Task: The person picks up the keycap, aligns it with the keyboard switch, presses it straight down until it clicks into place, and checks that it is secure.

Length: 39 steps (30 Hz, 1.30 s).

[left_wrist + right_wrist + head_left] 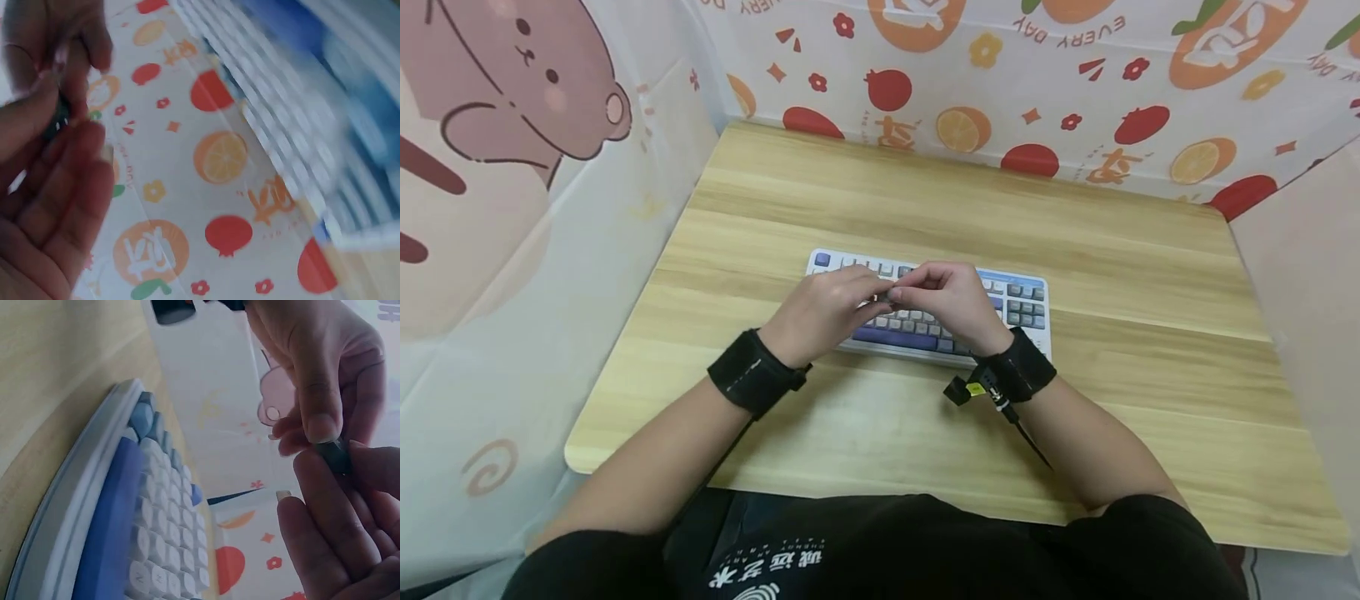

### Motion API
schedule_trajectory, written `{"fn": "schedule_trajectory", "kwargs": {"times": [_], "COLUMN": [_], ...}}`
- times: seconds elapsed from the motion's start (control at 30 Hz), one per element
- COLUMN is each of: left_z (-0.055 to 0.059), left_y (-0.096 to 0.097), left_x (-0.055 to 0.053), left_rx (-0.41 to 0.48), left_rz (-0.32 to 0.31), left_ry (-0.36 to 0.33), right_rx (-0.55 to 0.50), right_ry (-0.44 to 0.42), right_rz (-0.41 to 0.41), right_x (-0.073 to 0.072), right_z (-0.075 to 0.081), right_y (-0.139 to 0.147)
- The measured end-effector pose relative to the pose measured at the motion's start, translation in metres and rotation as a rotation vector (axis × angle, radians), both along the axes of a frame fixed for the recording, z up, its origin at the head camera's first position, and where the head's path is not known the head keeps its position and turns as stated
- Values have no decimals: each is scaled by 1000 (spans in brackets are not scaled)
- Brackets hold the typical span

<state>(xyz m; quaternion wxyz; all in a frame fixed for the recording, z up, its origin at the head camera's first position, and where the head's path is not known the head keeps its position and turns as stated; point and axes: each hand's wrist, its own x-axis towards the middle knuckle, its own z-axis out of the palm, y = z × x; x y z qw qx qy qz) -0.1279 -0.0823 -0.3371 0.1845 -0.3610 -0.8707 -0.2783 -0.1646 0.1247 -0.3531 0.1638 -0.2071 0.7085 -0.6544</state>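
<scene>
A small dark teal keycap (335,455) is held between the two hands. My left hand (831,308) comes in from the left, its thumb pressed on the keycap in the right wrist view. From the other side, my right hand (953,302) pinches the same keycap between thumb and fingers. The fingertips of both hands meet and hide much of it. Beneath the hands lies a white keyboard (1037,333) with white, grey-blue and purple keys, partly covered by them. In the left wrist view the keyboard is blurred.
The keyboard lies on a light wooden table (865,425). Behind the table hangs a cloth (1075,92) printed with fruit, and a cloth with a bear (550,92) is on the left. Black straps (756,373) with cables sit on both wrists.
</scene>
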Motion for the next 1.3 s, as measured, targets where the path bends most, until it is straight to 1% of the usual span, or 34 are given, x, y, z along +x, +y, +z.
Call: {"fn": "schedule_trajectory", "kwargs": {"times": [0.07, 0.13, 0.17, 0.33, 0.43, 0.5, 0.6, 0.77, 0.87, 0.97, 1.03, 1.07, 1.13, 1.2, 1.27, 1.3], "left_z": [2, -1, -4, -28, -40, -45, -50, -53, -52, -51, -51, -51, -51, -52, -51, -50], "left_y": [-6, -13, -16, -35, -42, -44, -44, -42, -41, -41, -41, -41, -43, -45, -47, -47], "left_x": [-4, -7, -7, -5, -4, -2, 0, 4, 7, 11, 14, 17, 21, 23, 25, 24], "left_rx": [-66, -118, -145, -258, -287, -291, -288, -279, -290, -327, -380, -402, -432, -445, -433, -427], "left_rz": [-34, -50, -48, 10, 39, 51, 59, 75, 93, 85, 66, 61, 57, 60, 76, 82], "left_ry": [-7, -47, -68, -150, -177, -190, -198, -182, -152, -97, -43, -28, -15, -51, -122, -153], "right_rx": [-3, 29, 53, 132, 157, 170, 175, 181, 183, 181, 178, 186, 193, 194, 206, 209], "right_ry": [-4, 16, 29, 52, 67, 84, 115, 141, 154, 160, 161, 161, 167, 170, 174, 179], "right_rz": [22, 29, 32, 30, 51, 69, 91, 98, 98, 100, 103, 103, 104, 103, 95, 91], "right_x": [0, -1, -1, -1, 0, 1, 3, 6, 8, 9, 10, 12, 12, 12, 13, 11], "right_z": [-1, -3, -4, -9, -11, -13, -14, -16, -19, -21, -22, -19, -20, -21, -22, -26], "right_y": [0, 1, 2, 11, 14, 16, 16, 16, 16, 17, 18, 18, 20, 22, 24, 26]}}
